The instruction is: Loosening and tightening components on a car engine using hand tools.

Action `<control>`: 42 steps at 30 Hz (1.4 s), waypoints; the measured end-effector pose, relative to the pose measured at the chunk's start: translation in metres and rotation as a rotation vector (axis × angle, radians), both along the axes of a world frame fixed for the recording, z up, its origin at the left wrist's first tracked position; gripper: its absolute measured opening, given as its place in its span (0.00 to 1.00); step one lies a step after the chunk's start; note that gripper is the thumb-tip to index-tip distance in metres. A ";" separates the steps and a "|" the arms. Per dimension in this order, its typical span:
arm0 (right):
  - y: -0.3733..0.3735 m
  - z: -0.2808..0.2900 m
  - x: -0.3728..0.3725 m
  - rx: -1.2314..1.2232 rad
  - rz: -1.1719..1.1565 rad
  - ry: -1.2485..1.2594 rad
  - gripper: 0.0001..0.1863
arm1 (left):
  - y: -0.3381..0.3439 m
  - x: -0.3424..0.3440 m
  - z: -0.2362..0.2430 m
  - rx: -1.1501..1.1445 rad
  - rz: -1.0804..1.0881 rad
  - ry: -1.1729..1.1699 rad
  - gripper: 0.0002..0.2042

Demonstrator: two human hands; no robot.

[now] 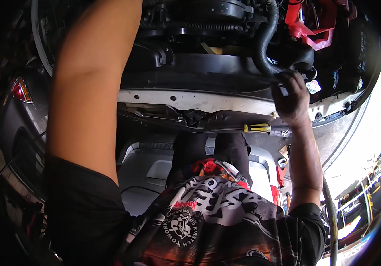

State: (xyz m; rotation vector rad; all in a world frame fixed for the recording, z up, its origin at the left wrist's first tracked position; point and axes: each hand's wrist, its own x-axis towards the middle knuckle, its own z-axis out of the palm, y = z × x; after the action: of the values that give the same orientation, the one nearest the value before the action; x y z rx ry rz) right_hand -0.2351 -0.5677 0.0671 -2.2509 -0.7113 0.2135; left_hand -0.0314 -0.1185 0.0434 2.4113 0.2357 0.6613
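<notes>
Where the dark ribbed hose [265, 48] curves down through the upper right of the frame, the right hand [292, 99] meets its lower end, fingers bent over it. Whether they pinch the hose or only touch it, I cannot tell. The left hand lies outside the picture; only its bare forearm [86, 111] shows, rising through the upper left, so its state cannot be told.

If the fingers pull the hose at a slant, its end could kink or bind, and a sudden release might knock the knuckles against the pale metal crossbar [208, 101] just below. The yellow-handled screwdriver [258, 128], lying near the right of centre along the front edge, could roll off if that forearm [305, 159] brushes it. Any fluid in the hose might spill should the joint loosen.

The hose end itself is hidden behind the fingers, so no clamp can be made out there. The hose's top runs off the upper edge, the red part [325, 40] at upper right is partly cut off, and the engine bay's depths sink into black.
</notes>
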 end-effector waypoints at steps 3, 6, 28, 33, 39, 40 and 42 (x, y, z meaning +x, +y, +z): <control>-0.012 -0.002 -0.044 -0.054 0.024 0.042 0.16 | -0.025 -0.066 0.009 -0.355 -0.136 -0.194 0.24; -0.040 -0.003 -0.077 -0.132 -0.058 0.118 0.16 | -0.097 -0.215 0.023 -0.238 -0.179 -0.077 0.13; 0.252 -0.011 0.231 -0.649 -0.093 -0.369 0.32 | -0.073 -0.485 -0.015 -0.136 -0.417 0.461 0.09; 0.294 0.013 0.212 -0.752 -0.227 -0.162 0.43 | -0.010 -0.424 0.078 -0.791 -0.118 0.506 0.05; 0.300 0.022 0.213 -0.785 -0.224 -0.148 0.41 | 0.081 -0.216 0.099 -1.187 -0.030 -0.489 0.10; 0.300 0.020 0.213 -0.777 -0.229 -0.144 0.39 | 0.096 -0.174 0.091 -1.255 -0.034 -0.626 0.07; 0.298 0.015 0.219 -0.782 -0.228 -0.156 0.38 | 0.121 -0.093 0.086 -0.995 0.143 -0.617 0.08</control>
State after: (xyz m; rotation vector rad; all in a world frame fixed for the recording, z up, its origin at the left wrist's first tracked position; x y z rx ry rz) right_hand -0.0163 -0.2700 0.0823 -3.0989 -0.4841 0.2319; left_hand -0.1240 0.0028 0.1292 1.1929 0.3638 1.0109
